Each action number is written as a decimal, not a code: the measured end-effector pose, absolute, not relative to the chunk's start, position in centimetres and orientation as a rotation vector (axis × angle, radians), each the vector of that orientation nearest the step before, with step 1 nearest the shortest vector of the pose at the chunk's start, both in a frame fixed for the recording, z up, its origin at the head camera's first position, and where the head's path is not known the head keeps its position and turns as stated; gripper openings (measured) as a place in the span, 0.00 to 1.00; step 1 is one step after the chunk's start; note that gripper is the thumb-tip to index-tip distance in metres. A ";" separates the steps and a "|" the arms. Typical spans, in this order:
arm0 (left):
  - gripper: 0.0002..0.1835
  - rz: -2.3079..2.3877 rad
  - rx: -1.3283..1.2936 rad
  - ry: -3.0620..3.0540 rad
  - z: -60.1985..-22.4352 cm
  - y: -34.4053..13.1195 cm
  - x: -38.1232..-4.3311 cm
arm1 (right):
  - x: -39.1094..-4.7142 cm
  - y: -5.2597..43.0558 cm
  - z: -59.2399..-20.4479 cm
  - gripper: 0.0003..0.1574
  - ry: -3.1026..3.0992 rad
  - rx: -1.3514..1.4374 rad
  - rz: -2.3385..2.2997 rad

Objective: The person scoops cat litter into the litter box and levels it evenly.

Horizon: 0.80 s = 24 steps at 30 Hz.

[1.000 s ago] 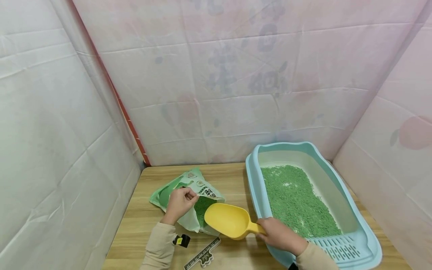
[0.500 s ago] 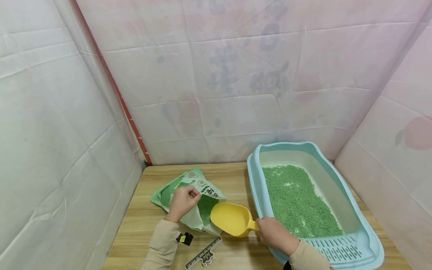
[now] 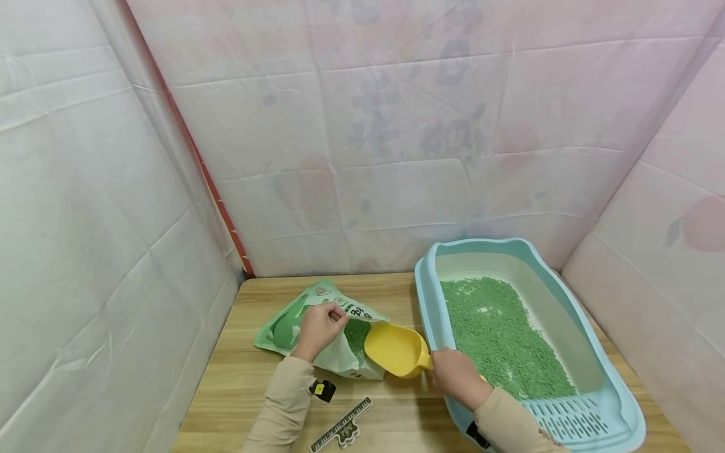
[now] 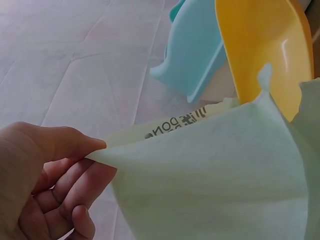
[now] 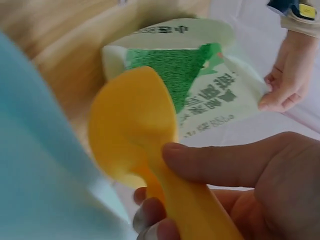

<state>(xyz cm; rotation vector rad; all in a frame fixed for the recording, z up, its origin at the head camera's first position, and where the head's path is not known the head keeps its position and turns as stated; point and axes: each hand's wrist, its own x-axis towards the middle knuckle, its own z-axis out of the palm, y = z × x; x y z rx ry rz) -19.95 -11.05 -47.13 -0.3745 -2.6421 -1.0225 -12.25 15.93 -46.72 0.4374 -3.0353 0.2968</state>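
In the head view, a person's left hand (image 3: 323, 324) is pinching the edge of an open green-and-white bag (image 3: 338, 355) lying on the wooden counter (image 3: 226, 377), while the right hand (image 3: 460, 377) is gripping the handle of a yellow scoop (image 3: 393, 351), holding its bowl at the bag's mouth. A blue tub (image 3: 432, 302) is standing on the right, with green pellets (image 3: 498, 333) covering much of its floor and also showing inside the bag. A black-and-white clip (image 3: 342, 425) is lying nearby.

In the left wrist view, thumb and fingers are clamping the bag's pale edge, the scoop showing beyond it.

In the right wrist view, the thumb is pressing along the scoop's handle, fingers curling beneath, beside the tub.
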 end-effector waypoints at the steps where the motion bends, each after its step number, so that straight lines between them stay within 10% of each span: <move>1: 0.06 -1.028 -0.373 -2.648 -47.1 -11.0 -20.0 | -12.3 15.9 -46.6 0.20 -3.031 0.444 0.283; 24: 0.08 -1.048 -0.447 -2.653 -46.9 -11.2 -19.5 | -12.2 15.4 -45.1 0.18 -3.142 0.327 0.070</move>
